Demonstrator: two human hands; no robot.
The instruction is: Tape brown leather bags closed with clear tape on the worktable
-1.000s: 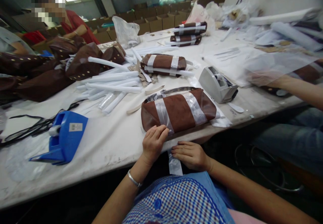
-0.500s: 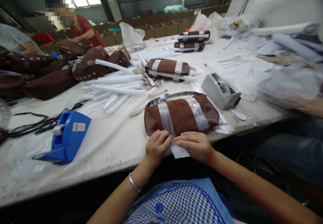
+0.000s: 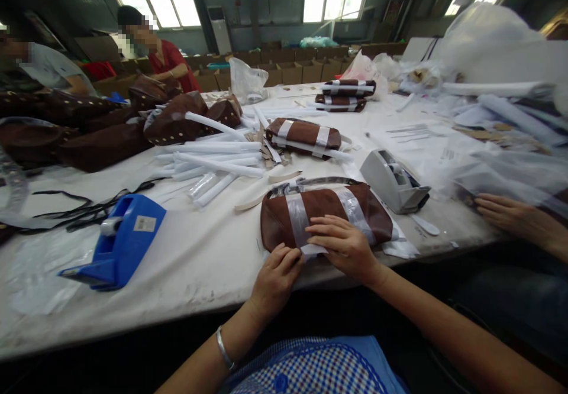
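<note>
A brown handbag [image 3: 320, 202] lies on the table in front of me, with two bands of clear wrapping [image 3: 296, 212] around its body. Its strap rests along the far side, partly wrapped. My left hand [image 3: 276, 274] is closed at the bag's near lower edge, fingers curled on the end of a white strip [image 3: 314, 249]. My right hand [image 3: 345, 248] lies over the near side of the bag with fingers stretched out, against the wrapping and above the strip. Its thumb is mostly hidden. A grey tape dispenser [image 3: 390, 178] stands just right of the bag.
A blue tape dispenser [image 3: 128, 234] stands at the left. Beyond the bag lie white foam tubes [image 3: 213, 160] and another wrapped bag [image 3: 306, 136]. Brown bags [image 3: 104, 145] are heaped at the far left. Another person's hand [image 3: 510, 213] is at the right edge.
My right hand has moved up from the strip onto the bag, its fingers now flatter. Less of the white strip hangs down. The view has tilted up slightly.
</note>
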